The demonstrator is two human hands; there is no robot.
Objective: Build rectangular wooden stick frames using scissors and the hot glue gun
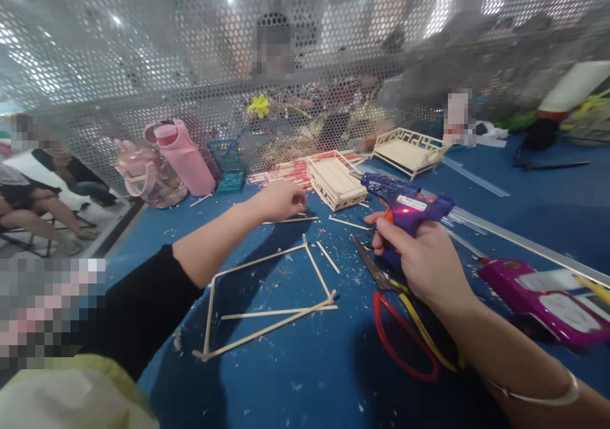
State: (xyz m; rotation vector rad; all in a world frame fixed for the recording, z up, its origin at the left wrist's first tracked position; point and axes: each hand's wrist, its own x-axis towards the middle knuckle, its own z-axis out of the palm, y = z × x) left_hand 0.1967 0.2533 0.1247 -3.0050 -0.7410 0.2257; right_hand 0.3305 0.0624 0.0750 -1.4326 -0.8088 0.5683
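My right hand (424,257) is wrapped round the handle of a blue hot glue gun (405,201), its finger at the orange trigger and its nozzle pointing left. At the back middle, my left hand (281,200) hovers over the table with its fingers curled inward; what they hold, if anything, is hidden. Below it lies a thin wooden stick (298,220). In front is a four-sided frame of wooden sticks (267,258), with a loose stick (276,313) lying across its lower right side. Red-and-yellow-handled scissors (381,283) lie under my right hand.
Behind stand a small wooden stick model (338,184) and a model bed (410,152), beside a pile of red-tipped sticks (286,170). A pink bottle (188,159) and clear jug (162,181) stand left. Clear glue sticks (524,238) and a magenta tool (538,295) lie right.
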